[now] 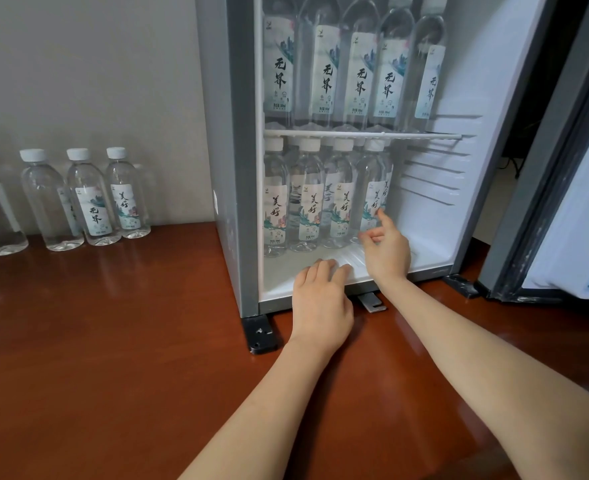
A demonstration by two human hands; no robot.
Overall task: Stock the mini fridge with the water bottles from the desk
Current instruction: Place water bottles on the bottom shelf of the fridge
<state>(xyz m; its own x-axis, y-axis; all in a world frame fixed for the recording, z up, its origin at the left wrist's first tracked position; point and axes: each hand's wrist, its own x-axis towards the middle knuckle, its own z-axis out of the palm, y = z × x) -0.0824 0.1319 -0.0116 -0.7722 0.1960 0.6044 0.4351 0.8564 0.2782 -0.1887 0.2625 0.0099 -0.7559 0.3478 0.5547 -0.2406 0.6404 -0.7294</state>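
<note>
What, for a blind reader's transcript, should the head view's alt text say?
A person's right hand touches the rightmost bottle on the floor of an open mini fridge, while the left hand rests on the floor's front edge. The shelf above holds a row of bottles, and spare bottles stand on the wooden desk at left.

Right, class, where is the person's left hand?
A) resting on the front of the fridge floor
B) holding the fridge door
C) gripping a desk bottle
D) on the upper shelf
A: the left hand rests, holding nothing, on the front of the fridge floor.
</note>
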